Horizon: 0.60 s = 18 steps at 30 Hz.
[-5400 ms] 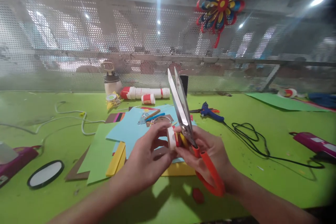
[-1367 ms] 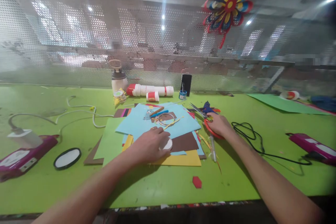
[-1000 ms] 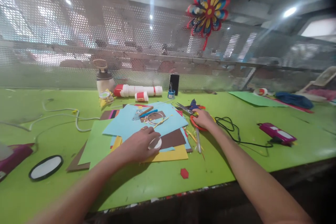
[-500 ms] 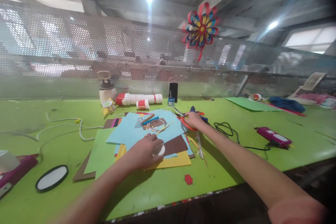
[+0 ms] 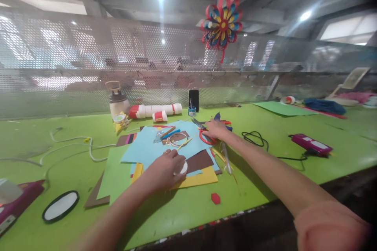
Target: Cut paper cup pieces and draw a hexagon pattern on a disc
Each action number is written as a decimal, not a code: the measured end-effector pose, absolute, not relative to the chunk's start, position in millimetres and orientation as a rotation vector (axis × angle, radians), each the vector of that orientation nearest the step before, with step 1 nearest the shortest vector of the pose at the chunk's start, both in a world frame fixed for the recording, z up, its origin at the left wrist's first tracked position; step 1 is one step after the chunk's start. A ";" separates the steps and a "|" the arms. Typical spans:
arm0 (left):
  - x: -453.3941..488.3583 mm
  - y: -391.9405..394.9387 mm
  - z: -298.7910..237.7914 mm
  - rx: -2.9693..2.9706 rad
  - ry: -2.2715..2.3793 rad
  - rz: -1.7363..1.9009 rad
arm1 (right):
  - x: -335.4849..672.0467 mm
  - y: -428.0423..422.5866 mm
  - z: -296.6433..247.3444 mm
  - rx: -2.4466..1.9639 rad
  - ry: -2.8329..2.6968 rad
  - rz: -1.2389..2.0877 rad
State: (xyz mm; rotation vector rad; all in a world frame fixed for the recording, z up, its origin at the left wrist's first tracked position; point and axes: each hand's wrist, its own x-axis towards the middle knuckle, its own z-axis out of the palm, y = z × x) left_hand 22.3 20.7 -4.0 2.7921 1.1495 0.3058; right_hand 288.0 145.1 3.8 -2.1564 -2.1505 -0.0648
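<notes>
My left hand point(image 5: 163, 172) lies curled on a pile of coloured paper sheets point(image 5: 144, 147), its fingers closed round a white tape roll point(image 5: 182, 168). My right hand point(image 5: 216, 129) is stretched far forward and rests on the orange-handled scissors point(image 5: 205, 135), which lie on the green table point(image 5: 73, 164) beside the sheets. Its fingers are bent over the handles; the blades point away to the left. A blue glue gun point(image 5: 221, 119) lies just behind that hand.
A black cable point(image 5: 255, 139) runs right to a pink device point(image 5: 310, 144). White glue tubes point(image 5: 157, 110), a black box point(image 5: 193, 99) and a jar point(image 5: 117, 101) stand at the back by the perforated screen. An oval mirror point(image 5: 60, 206) and a red scrap point(image 5: 215, 198) lie near the front edge.
Earlier I held the scissors and tape roll up before me. Both now lie on the table. The right hand has slid the scissors left and farther away, and the view has swung right.
</notes>
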 end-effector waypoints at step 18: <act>19.2 18.8 2.2 2.745 1.133 0.301 | 344.5 115.7 -1.7 -1.720 -1.533 0.128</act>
